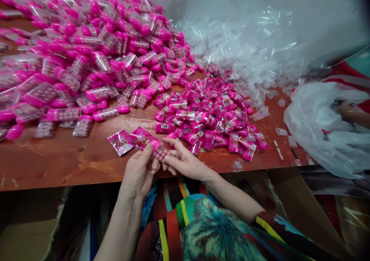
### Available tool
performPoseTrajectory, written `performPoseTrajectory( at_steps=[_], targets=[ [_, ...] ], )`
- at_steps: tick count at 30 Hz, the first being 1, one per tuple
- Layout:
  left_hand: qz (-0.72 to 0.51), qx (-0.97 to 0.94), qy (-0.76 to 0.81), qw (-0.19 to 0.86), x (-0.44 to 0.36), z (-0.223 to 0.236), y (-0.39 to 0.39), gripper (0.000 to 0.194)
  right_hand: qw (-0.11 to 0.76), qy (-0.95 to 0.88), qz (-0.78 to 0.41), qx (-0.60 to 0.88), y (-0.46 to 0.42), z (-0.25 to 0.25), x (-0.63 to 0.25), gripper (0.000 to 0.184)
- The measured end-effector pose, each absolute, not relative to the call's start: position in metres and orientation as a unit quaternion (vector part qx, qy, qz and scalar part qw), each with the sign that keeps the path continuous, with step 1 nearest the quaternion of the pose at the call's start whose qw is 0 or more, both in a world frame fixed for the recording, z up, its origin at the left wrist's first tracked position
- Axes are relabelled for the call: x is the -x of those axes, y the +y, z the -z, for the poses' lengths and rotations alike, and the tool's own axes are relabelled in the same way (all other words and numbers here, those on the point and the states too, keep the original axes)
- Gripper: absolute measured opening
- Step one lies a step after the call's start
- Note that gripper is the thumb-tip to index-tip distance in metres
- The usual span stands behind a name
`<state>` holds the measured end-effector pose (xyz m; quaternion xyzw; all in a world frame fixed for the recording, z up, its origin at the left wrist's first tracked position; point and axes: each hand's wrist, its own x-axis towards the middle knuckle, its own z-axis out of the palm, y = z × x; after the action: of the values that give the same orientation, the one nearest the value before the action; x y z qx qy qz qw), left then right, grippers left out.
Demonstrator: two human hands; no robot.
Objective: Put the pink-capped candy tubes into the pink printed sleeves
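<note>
In front of me, over the table's near edge, both my hands are on a small clear candy container (161,153) with pink balls inside. My left hand (138,172) grips its capped end between thumb and fingers. From the other side, the fingertips of my right hand (185,161) close around the clear end. A printed pink wrapper (140,135) lies just beyond my left thumb; whether it touches the container I cannot tell. Beside it to the left is another printed wrapper (120,142). Past my right hand spreads a heap of wrapped pink packets (208,116).
A large pile of pink-capped candy containers (95,57) covers the left and back of the reddish wooden table (95,161). Clear plastic sleeves (248,49) are heaped at the back right. A white plastic bag (315,126) stands at right, with another person's hand (347,111) by it.
</note>
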<state>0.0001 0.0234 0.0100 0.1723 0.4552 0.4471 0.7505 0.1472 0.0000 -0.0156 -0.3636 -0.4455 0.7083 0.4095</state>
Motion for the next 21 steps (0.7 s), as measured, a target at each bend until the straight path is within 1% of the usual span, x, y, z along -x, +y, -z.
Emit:
performPoseTrajectory(
  at_steps=[2,6,7,12,15,18,21],
  targets=[
    [-0.441,-0.170,0.452,0.756,-0.001,-0.008,0.024,0.042,0.418,-0.446,-0.695,0.377,-0.002,0.015,-0.146,0.055],
    [-0.434,-0.159,0.461,0.758,-0.003,0.000,0.019,0.040,0.437,-0.496,-0.610,0.436,-0.004,0.012,-0.136,0.050],
    [-0.429,-0.160,0.466,0.757,-0.004,0.002,0.017,0.039,0.436,-0.495,-0.613,0.434,-0.004,0.012,-0.134,0.049],
    [-0.384,-0.202,0.460,0.775,-0.005,0.003,0.009,0.041,0.441,-0.395,-0.711,0.379,0.005,0.018,-0.133,0.054],
    [-0.362,-0.219,0.447,0.788,-0.004,0.001,0.009,0.041,0.444,-0.378,-0.714,0.388,0.008,0.021,-0.137,0.056],
    [-0.388,-0.213,0.453,0.774,-0.003,0.001,0.010,0.039,0.446,-0.392,-0.703,0.392,0.006,0.022,-0.139,0.056],
    [-0.399,-0.218,0.456,0.765,-0.004,0.004,0.010,0.041,0.449,-0.398,-0.699,0.390,0.006,0.024,-0.139,0.057]
  ],
)
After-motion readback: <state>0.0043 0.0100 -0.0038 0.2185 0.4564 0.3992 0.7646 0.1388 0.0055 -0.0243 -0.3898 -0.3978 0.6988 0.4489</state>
